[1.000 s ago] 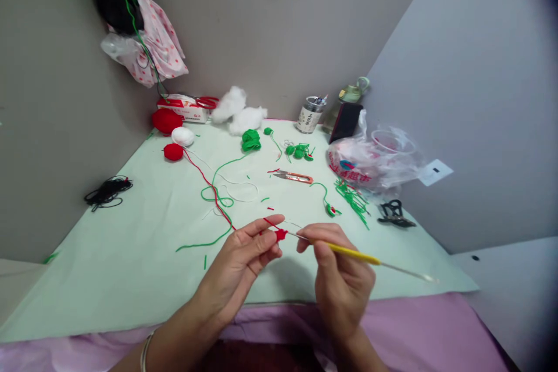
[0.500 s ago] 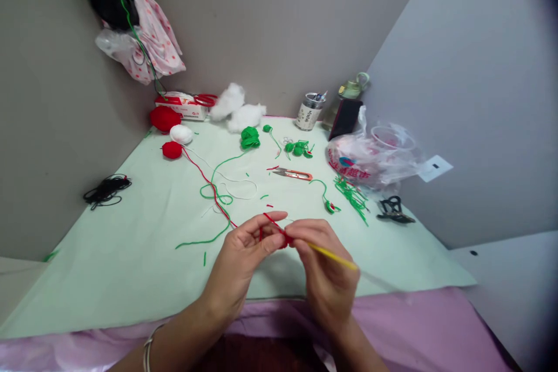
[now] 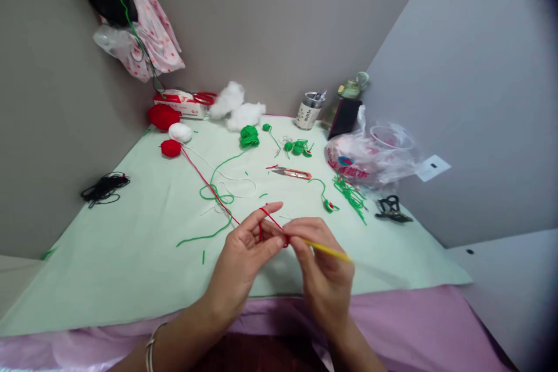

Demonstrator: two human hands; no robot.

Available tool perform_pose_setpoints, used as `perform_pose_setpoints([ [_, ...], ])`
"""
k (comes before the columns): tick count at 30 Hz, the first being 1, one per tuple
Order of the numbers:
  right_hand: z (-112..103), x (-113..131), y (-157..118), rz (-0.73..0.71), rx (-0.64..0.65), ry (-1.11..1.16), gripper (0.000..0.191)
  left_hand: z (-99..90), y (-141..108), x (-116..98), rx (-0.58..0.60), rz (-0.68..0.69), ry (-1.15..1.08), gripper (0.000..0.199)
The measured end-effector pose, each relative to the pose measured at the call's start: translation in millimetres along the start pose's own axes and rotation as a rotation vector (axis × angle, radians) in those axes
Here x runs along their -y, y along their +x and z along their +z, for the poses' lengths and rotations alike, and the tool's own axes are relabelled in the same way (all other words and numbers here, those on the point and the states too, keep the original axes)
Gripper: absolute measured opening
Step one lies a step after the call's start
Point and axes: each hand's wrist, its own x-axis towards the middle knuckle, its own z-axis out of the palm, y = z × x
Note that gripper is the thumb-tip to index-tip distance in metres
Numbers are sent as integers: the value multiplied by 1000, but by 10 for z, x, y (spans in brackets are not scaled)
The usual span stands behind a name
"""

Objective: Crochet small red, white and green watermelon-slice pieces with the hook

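My left hand (image 3: pixel 246 256) pinches a small red crocheted piece (image 3: pixel 286 240) between thumb and fingers. Red yarn (image 3: pixel 272 218) loops over its raised index finger and trails back to the small red yarn ball (image 3: pixel 170 149) on the left. In my right hand (image 3: pixel 325 267) is a crochet hook with a yellow handle (image 3: pixel 329 250), gripped like a pen. The hook's tip meets the red piece where both hands come together, and my fingers hide most of it.
Thread snips (image 3: pixel 292 173), green crocheted pieces (image 3: pixel 299 147), a green yarn ball (image 3: pixel 249 136) and green yarn scraps (image 3: pixel 351 197) lie beyond my hands. White stuffing (image 3: pixel 246 117), a pen holder (image 3: pixel 309 111) and a plastic bag (image 3: pixel 370 157) stand farther back. Black cord (image 3: pixel 104 189) lies at left.
My left index finger has risen a little, stretching the red yarn more visibly. My right hand and the hook have shifted slightly left. The view has moved slightly.
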Motion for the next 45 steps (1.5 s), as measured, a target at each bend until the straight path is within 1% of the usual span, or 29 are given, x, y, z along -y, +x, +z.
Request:
perform_pose_setpoints([
  [2, 26, -4, -48, -163, -13, -153, 33, 8, -10, 32, 28, -9, 6, 49],
  [3, 29, -7, -64, -193, -31, -167, 37, 7, -13, 33, 45, -32, 3, 49],
  [4, 24, -11, -69, -174, -41, -142, 36, 3, -16, 23, 61, -60, -2, 49],
  [5, 12, -17, -63, -115, -42, -83, 32, -2, -18, 3, 78, -93, -10, 47],
  [7, -26, -34, -27, 57, -23, 89, 22, -15, -21, -53, 103, -156, -42, 43],
  [9, -70, -52, 18, 206, -6, 261, 19, -28, -22, -105, 115, -198, -71, 39],
  [11, -106, -60, 39, 265, 8, 341, 22, -35, -23, -130, 115, -196, -82, 37],
  [12, -120, -59, 35, 253, 13, 314, 22, -35, -24, -131, 107, -177, -72, 36],
  [13, -131, -55, 21, 209, 19, 246, 22, -32, -27, -124, 95, -149, -51, 37],
  [14, -138, -49, -1, 128, 37, 149, 22, -27, -31, -113, 80, -117, -25, 38],
  [16, -140, -39, -58, -86, 85, -93, 23, -12, -42, -85, 54, -63, 19, 43],
  [17, -137, -36, -87, -192, 110, -210, 27, -5, -48, -72, 47, -56, 20, 45],
  [18, -131, -36, -110, -277, 129, -304, 32, 0, -53, -61, 46, -69, -2, 47],
  [19, -125, -36, -126, -324, 128, -368, 35, 1, -56, -53, 57, -104, -43, 48],
  [20, -121, -38, -133, -325, 114, -391, 37, -2, -57, -49, 72, -156, -91, 48],
  [21, -118, -39, -130, -289, 87, -360, 35, -7, -54, -49, 87, -210, -136, 48],
  [22, -118, -39, -118, -224, 51, -279, 32, -13, -50, -51, 97, -254, -170, 47],
  [24, -120, -39, -76, -40, -30, -25, 26, -22, -39, -59, 98, -280, -188, 43],
  [26, -116, -35, -25, 107, -56, 216, 25, -18, -31, -62, 73, -222, -150, 40],
  [28, -102, -28, 17, 160, -23, 301, 22, -5, -32, -55, 79, -147, -79, 38],
  [31, -76, -9, 46, 151, 16, 251, 20, 6, -40, -37, 122, -84, 33, 30],
  [34, -73, 4, 17, 118, 16, 188, 23, 5, -37, -32, 107, -58, 94, 26],
  [37, -88, -19, -65, -20, 75, -11, 30, 18, -19, -28, 58, -44, 45, 32],
  [39, -96, -48, -123, -144, 106, -186, 40, 28, -3, -20, 49, -89, -40, 37],
  [41, -103, -71, -153, -203, 96, -246, 44, 23, 15, -14, 61, -178, -119, 41],
  [43, -112, -79, -141, -151, 53, -150, 40, 2, 32, -20, 63, -247, -162, 41],
  [45, -124, -72, -97, -29, -26, 16, 31, -21, 44, -36, 39, -254, -174, 37],
])
